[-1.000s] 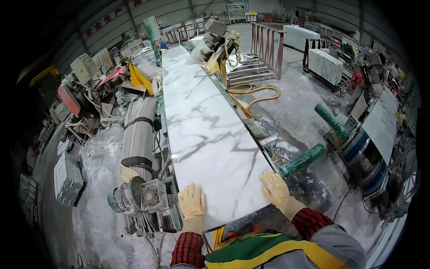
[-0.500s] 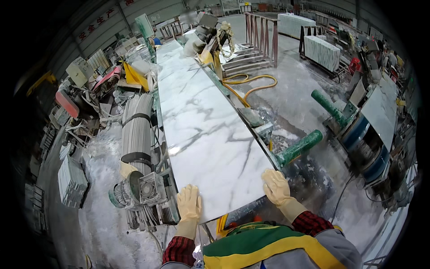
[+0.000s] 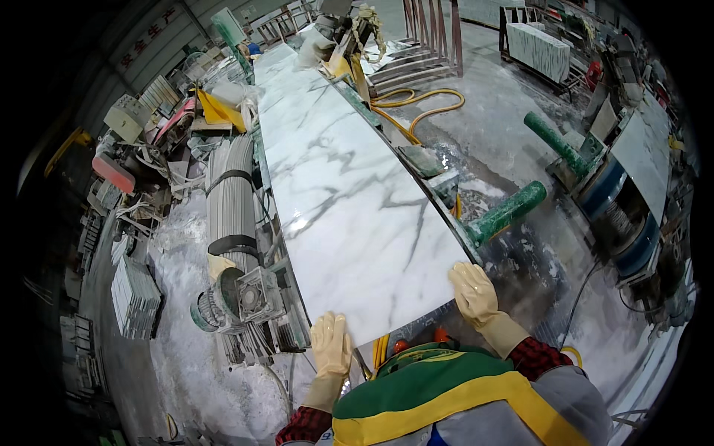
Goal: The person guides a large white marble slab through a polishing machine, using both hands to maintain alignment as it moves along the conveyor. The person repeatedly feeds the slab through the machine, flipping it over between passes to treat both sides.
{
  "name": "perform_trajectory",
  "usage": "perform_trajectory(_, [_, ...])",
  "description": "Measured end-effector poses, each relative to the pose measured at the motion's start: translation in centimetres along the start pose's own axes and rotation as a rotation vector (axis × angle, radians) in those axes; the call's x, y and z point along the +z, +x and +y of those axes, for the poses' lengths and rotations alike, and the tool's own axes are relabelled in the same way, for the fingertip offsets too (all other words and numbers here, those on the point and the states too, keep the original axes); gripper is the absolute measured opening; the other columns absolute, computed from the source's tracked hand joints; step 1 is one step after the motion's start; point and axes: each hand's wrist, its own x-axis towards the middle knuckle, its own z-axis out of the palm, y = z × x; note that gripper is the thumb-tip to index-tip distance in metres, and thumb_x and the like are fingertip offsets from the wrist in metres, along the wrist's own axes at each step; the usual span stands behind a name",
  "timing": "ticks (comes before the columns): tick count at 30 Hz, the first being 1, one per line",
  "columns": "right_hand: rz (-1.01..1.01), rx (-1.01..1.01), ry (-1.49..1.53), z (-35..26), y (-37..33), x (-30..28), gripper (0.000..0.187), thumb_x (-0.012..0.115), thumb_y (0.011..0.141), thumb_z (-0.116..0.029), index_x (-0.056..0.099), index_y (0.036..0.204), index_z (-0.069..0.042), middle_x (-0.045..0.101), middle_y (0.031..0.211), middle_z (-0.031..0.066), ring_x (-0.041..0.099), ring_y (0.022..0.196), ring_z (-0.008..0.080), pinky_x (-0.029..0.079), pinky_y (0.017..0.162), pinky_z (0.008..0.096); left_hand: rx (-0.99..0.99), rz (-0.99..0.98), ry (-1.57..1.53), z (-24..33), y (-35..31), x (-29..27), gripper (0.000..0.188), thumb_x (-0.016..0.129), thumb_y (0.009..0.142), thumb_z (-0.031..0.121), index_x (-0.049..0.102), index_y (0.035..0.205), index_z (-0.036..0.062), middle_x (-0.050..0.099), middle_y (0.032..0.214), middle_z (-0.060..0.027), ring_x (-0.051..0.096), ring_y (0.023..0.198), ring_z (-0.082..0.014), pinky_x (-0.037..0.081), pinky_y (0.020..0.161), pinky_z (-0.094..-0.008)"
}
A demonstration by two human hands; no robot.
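A long white marble slab (image 3: 357, 215) with grey veins lies flat on a machine bed and stretches away from me. My left hand (image 3: 331, 346), in a cream rubber glove, rests at the slab's near left corner, its fingers stretched forward. At the near right corner my right hand (image 3: 476, 297), gloved alike, lays its extended fingers against the top edge. The undersides of both hands are hidden. Beyond my right hand a green cylinder (image 3: 509, 213) sticks out from the bed's side. Grey-dusted machinery with a rope (image 3: 367, 33) stands over the slab's far part.
Left of the slab are a motor (image 3: 223, 297) and a ribbed grey cover (image 3: 230, 186). A yellow hose (image 3: 439, 108) loops on the wet floor at right. Stacked slabs (image 3: 136, 297) stand at left; another machine (image 3: 617, 201) holds a slab at right.
The whole view has shifted, so the slab and surrounding machines sit a little higher and further right in the picture. Both hands stay at the slab's near corners.
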Motion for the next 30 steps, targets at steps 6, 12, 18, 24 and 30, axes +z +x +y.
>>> perform_trajectory(6, [-0.036,-0.056,-0.085,1.0,-2.0,-0.6,0.033,0.063,0.103,-0.012,0.073,0.132,0.0,0.073,0.137,0.024,0.068,0.127,0.0462,0.052,0.115,0.0574,0.0,-0.054,-0.027,0.2,0.3,-0.3,0.055,0.07,0.104,0.019,0.063,0.157,0.0089,0.058,0.165,-0.0254,0.053,0.15,-0.0521,0.035,0.129,-0.0668])
perform_trajectory(12, [-0.091,-0.02,-0.055,-0.5,-1.0,-2.2,0.033,0.062,0.105,-0.016,0.072,0.132,0.001,0.072,0.138,0.0248,0.067,0.129,0.0463,0.052,0.115,0.0564,0.034,-0.089,0.077,-2.0,4.8,0.4,0.058,0.07,0.106,0.028,0.06,0.161,0.0134,0.057,0.168,-0.022,0.051,0.153,-0.0476,0.036,0.127,-0.0655])
perform_trajectory(18, [-0.103,0.008,-0.022,-0.7,-1.1,-1.7,0.034,0.063,0.104,-0.013,0.073,0.133,0.001,0.072,0.14,0.0249,0.066,0.131,0.0469,0.051,0.117,0.0561,-0.005,-0.003,0.158,-4.6,9.9,2.2,0.057,0.071,0.109,0.033,0.058,0.161,0.0166,0.057,0.169,-0.0156,0.05,0.157,-0.0421,0.034,0.129,-0.0631])
perform_trajectory(24, [-0.035,0.265,-0.089,1.8,-4.7,1.2,0.053,0.071,0.102,-0.017,0.07,0.152,0.0,0.067,0.158,0.0265,0.06,0.15,0.0481,0.044,0.131,0.0549,-0.09,0.041,0.165,-4.9,13.2,3.1,0.056,0.071,0.109,0.034,0.059,0.161,0.018,0.058,0.169,-0.0134,0.05,0.157,-0.0405,0.034,0.129,-0.0647])
perform_trajectory(30, [-0.034,0.577,0.092,2.7,-6.4,1.6,0.074,0.08,0.103,-0.022,0.055,0.169,0.001,0.061,0.167,0.0288,0.059,0.155,0.0453,0.043,0.132,0.0496,-0.121,-0.032,0.131,-5.7,14.5,2.7,0.056,0.063,0.114,0.034,0.053,0.168,0.0193,0.052,0.176,-0.0154,0.048,0.162,-0.0433,0.032,0.133,-0.0661])
